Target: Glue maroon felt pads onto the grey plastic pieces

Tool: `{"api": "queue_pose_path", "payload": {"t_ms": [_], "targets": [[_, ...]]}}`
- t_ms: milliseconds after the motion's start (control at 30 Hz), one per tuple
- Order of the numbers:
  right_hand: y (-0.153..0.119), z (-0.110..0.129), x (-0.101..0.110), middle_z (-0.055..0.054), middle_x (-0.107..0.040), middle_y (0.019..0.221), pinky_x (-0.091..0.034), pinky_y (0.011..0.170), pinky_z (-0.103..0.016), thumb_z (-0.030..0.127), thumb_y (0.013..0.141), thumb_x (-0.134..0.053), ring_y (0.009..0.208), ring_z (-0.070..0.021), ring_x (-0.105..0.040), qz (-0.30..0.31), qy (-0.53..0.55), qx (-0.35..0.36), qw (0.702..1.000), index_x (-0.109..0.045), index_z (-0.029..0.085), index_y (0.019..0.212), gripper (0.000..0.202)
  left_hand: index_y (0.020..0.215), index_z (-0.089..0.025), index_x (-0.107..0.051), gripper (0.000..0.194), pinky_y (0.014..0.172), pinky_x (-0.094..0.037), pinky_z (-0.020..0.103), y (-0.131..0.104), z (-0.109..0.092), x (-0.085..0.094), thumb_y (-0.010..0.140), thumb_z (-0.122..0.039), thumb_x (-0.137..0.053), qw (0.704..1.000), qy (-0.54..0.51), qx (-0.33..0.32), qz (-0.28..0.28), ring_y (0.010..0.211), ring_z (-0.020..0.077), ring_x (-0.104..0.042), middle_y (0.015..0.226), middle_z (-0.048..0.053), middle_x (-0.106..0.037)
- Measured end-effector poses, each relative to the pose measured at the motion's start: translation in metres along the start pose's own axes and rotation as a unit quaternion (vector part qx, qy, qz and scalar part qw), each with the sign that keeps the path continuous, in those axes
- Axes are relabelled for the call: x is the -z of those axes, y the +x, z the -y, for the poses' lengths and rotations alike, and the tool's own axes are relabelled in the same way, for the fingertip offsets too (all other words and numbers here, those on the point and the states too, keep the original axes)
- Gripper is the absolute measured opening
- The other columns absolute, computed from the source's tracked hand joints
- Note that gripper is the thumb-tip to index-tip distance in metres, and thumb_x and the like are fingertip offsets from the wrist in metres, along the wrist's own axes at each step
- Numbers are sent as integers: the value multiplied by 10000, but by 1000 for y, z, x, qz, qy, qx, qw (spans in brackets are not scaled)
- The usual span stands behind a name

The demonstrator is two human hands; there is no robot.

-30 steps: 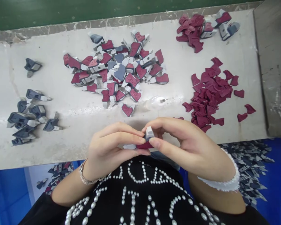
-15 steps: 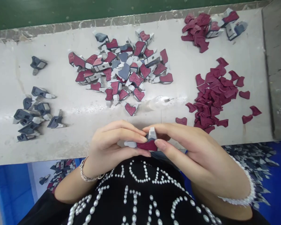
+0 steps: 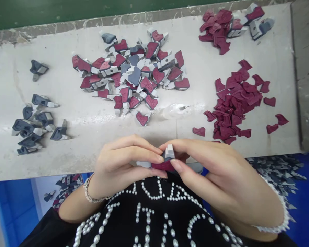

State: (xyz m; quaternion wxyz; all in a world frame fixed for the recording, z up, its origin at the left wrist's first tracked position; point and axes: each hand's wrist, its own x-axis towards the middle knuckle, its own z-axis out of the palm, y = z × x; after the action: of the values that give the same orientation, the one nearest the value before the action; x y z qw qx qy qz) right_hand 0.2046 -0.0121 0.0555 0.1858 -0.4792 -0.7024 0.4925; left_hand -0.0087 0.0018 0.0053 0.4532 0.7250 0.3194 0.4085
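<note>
Between both hands, close to my chest, is a small plastic part [image 3: 163,166] with a maroon face, a dark grey body and light grey tabs. My left hand [image 3: 127,159] is closed on its left side, thumb below and fingers above. From the right, my right hand [image 3: 203,161] pinches the same part with thumb and forefinger; its other fingers are partly hidden. Another grey shape [image 3: 195,167] shows under the right hand, its kind unclear. Just beyond the hands lies a single maroon-faced part [image 3: 142,118], and a loose maroon cover piece [image 3: 198,131] sits to its right.
On the pale worktop [image 3: 92,127] stands a heap of maroon-faced parts [image 3: 134,75]. Dark grey parts [image 3: 32,130] lie at left, loose maroon pieces [image 3: 237,103] at right, with another pile [image 3: 217,27] behind. Blue bins [image 3: 15,206] flank my body below the edge.
Both hands still grip the part and have dropped slightly toward my body. The part is tilted a little, and a grey shape now shows under the right hand. The camera view has shifted slightly.
</note>
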Motion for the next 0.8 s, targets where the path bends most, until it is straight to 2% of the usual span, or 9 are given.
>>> {"api": "queue_pose_path", "payload": {"t_ms": [133, 233, 333, 467, 567, 633, 700, 767, 800], "targets": [[-1, 2, -2, 11, -634, 739, -421, 542, -313, 202, 981, -460, 615, -140, -563, -6, 10, -9, 1000, -605, 215, 945, 150, 1002, -244, -725, 239, 676, -681, 253, -1, -4, -1, 782, -245, -818, 1000, 27, 1, -1, 766, 160, -753, 923, 22, -763], [-1, 2, -1, 23, -601, 720, -427, 559, -308, 190, 969, -464, 596, -134, -533, -16, 5, -10, 1000, -613, 208, 967, 150, 1031, -219, -719, 228, 687, -682, 252, -2, -4, -3, 815, -213, -792, 999, 42, -21, -4, 783, 157, -755, 950, 41, -763], [-1, 1, -1, 10, -665, 875, -486, 693, -277, 207, 993, -465, 763, -134, -621, -11, -1, -1, 1000, -622, 202, 1040, 164, 1024, -206, -720, 257, 705, -682, 251, -4, -2, -4, 788, -162, -813, 998, 45, -31, -15, 796, 156, -754, 957, 44, -761], [-4, -3, -6, -13, -673, 1147, -510, 893, -251, 206, 1004, -471, 1063, -151, -642, 13, -17, 17, 1000, -526, 207, 1300, 300, 988, -208, -718, 254, 741, -670, 265, -7, 4, -4, 765, -167, -833, 998, 31, -11, -44, 819, 158, -742, 946, 36, -748], [-8, -6, -11, -40, -671, 1149, -544, 886, -314, 183, 1014, -439, 1044, -187, -658, -7, -70, 31, 997, -461, 218, 1403, 391, 1059, -222, -689, 348, 762, -661, 316, -8, 5, -4, 751, -214, -851, 998, 24, 53, -28, 862, 189, -732, 972, 49, -746], [-9, -7, -15, -79, -683, 1080, -577, 794, -377, 191, 1015, -436, 944, -228, -679, -30, -119, 36, 992, -491, 175, 1381, 370, 1105, -222, -670, 367, 764, -653, 327, -7, 3, -3, 776, -224, -832, 995, 34, 88, 1, 869, 200, -735, 983, 59, -755], [-10, -6, -16, -101, -693, 994, -587, 706, -415, 170, 1006, -437, 852, -251, -681, -31, -160, 41, 986, -587, 139, 1233, 274, 1100, -216, -667, 323, 734, -645, 307, -5, 1, -3, 808, -227, -804, 994, 61, 89, 31, 832, 190, -738, 965, 56, -762], [-11, -4, -16, -114, -700, 997, -597, 701, -435, 114, 986, -433, 861, -264, -675, -18, -178, 51, 983, -640, 144, 1055, 220, 1064, -223, -668, 248, 674, -632, 288, -2, -2, -3, 838, -220, -771, 993, 87, 71, 46, 764, 174, -728, 904, 38, -757], [-11, -4, -15, -116, -703, 1019, -602, 722, -444, 78, 968, -430, 889, -270, -672, -9, -181, 57, 982, -645, 145, 1023, 232, 1042, -229, -665, 210, 633, -620, 281, -1, -3, -3, 852, -210, -754, 993, 89, 63, 49, 721, 165, -715, 860, 28, -747]]}}
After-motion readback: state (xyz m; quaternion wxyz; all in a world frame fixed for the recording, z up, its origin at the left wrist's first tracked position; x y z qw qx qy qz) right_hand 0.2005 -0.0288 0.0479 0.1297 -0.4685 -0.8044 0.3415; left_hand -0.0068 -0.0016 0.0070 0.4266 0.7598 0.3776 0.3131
